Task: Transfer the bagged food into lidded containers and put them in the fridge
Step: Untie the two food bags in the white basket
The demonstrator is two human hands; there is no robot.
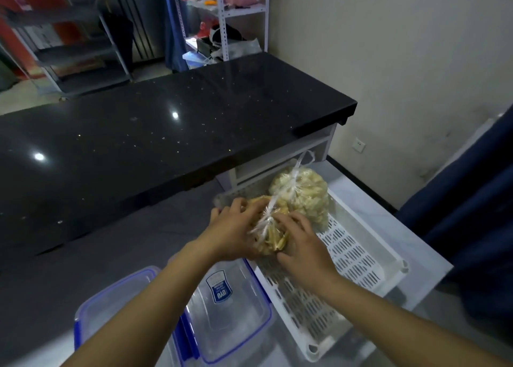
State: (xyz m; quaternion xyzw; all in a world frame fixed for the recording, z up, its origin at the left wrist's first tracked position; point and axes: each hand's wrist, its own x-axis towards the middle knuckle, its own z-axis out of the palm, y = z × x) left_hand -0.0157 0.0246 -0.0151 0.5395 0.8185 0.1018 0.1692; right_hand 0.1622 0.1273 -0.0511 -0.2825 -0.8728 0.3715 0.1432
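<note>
Two tied clear bags of pale food lie in a white slotted basket [358, 252]. My left hand [233, 227] and my right hand [302, 241] both grip the nearer bag [273, 237], one on each side of its knotted neck. The farther bag [301, 191] lies behind it, knot pointing up and away. Below my arms stand two clear containers with blue clip lids: one [230, 311] right beside the basket, another [111, 302] to its left. Whether the held bag rests on the basket or is off it I cannot tell.
A long black stone counter [155, 133] runs across the middle, its right end by the basket. Metal shelving racks [238, 11] stand at the back. A dark blue fabric [472, 200] hangs at the right, near a cream wall.
</note>
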